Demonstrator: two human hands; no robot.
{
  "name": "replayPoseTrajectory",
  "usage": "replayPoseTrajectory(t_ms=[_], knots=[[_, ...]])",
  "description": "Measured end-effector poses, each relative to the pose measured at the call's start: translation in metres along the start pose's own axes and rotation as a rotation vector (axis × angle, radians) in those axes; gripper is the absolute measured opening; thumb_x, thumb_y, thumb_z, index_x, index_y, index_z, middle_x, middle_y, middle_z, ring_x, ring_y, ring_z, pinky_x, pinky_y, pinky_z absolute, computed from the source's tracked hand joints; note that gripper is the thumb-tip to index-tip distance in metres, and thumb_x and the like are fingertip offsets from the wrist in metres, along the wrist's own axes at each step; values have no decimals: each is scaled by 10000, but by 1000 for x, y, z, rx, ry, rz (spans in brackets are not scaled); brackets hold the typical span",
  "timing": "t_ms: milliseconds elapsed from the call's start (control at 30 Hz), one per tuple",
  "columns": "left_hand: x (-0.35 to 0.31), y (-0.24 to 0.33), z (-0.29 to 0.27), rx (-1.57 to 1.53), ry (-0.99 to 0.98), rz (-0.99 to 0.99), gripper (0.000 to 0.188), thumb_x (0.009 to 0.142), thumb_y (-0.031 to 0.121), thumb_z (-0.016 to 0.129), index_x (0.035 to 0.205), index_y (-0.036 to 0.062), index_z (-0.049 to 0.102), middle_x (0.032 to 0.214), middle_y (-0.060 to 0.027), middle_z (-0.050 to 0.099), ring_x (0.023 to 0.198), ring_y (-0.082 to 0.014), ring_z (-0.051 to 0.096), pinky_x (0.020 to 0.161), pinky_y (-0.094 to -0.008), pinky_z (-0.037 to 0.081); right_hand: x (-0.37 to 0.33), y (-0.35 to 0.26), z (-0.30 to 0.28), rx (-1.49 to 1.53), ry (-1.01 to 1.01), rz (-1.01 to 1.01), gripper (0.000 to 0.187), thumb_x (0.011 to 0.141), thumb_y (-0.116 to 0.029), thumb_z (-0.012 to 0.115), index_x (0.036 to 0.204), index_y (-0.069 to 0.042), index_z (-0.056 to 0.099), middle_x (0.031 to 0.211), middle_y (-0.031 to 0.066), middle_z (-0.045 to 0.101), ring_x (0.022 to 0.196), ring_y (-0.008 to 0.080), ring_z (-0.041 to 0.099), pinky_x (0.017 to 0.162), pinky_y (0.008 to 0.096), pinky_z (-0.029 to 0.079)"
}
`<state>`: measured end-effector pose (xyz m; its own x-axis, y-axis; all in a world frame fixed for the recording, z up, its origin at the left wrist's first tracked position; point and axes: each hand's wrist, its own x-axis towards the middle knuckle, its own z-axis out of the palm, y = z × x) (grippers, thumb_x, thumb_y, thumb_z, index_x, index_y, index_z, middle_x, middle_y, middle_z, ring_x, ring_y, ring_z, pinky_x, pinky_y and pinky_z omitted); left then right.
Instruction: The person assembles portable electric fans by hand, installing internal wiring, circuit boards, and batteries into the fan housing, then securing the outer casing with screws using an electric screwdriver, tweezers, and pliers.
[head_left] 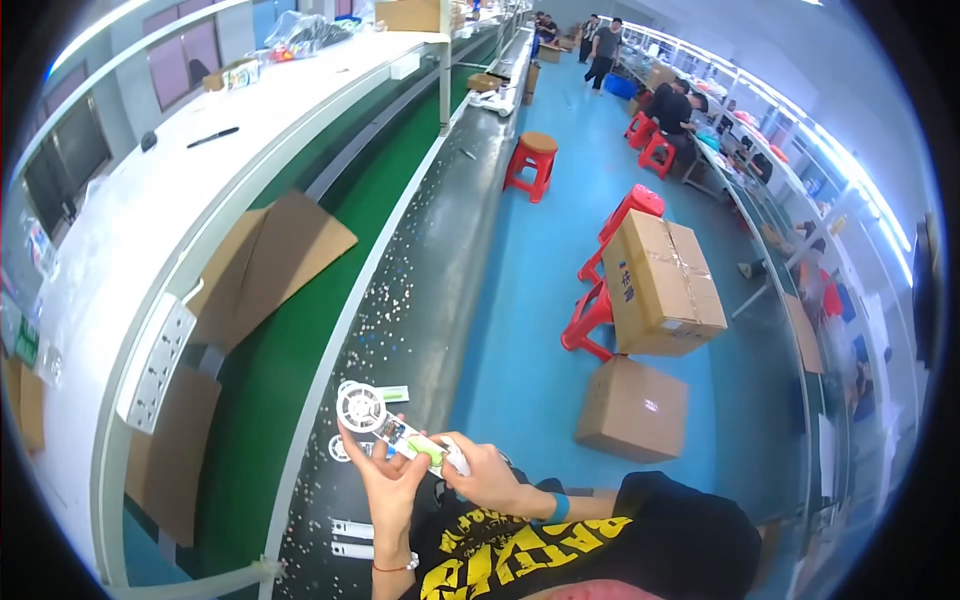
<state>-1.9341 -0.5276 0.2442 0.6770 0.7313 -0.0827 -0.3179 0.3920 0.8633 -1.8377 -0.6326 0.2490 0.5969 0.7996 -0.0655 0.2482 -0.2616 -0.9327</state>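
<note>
A white handheld fan [362,407], its handle casing uncovered, is held over the grey work surface. Inside the handle show a small circuit board [396,432] and a green cell, likely a battery [427,452]. My left hand [388,490] is closed round the fan from below, near the round head. My right hand [487,478] grips the handle's lower end, fingers by the green cell; what its fingertips press is partly hidden. Beyond the fan head lies a white part with a green strip [393,394]. A round white grille [343,448] rests left of my left hand.
White handle-shaped pieces [352,538] lie near my left wrist. Small pale specks dot the bench [385,305]. A green conveyor belt [265,400] with cardboard runs along the left, below a socket strip [160,360]. Cartons [665,285] and red stools [590,320] stand right.
</note>
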Motion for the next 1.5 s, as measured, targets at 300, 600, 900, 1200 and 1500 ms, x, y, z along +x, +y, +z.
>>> replayPoseTrajectory(t_ms=[300,600,900,1200,1500], knots=[[27,-32,-21,-399,-66,-261,567,910,9,498,1424,11,261,1439,-263,346,1306,-390,403,1041,-465,408,15,6,-2,127,-169,86,304,920,-132,566,1194,-9,518,750,111,661,575,153,636,549,300,508],[43,-61,-52,-226,86,-197,352,898,5,511,1222,73,391,994,-88,540,813,-202,605,728,-364,550,55,114,-21,407,-56,545,345,864,-231,664,1105,-57,489,755,27,576,561,73,528,468,216,384],[85,-98,-6,-206,105,-314,329,901,29,501,1196,96,373,945,-81,524,670,-146,536,575,-301,487,207,259,-47,-306,146,124,507,749,-174,694,1187,-5,504,938,179,587,906,348,589,795,400,491],[222,-179,92,-162,274,-410,351,855,58,469,1196,107,404,920,-102,533,660,-192,533,570,-328,477,419,280,-65,-671,-173,-433,516,724,-254,733,1151,-20,561,1175,185,528,1125,351,506,946,436,438],[393,-218,211,-232,486,-338,410,824,140,483,1226,122,404,881,-105,526,654,-187,520,581,-342,463,780,298,-299,-637,480,-511,252,786,-123,601,1004,2,589,1065,173,583,994,348,535,857,446,448]])
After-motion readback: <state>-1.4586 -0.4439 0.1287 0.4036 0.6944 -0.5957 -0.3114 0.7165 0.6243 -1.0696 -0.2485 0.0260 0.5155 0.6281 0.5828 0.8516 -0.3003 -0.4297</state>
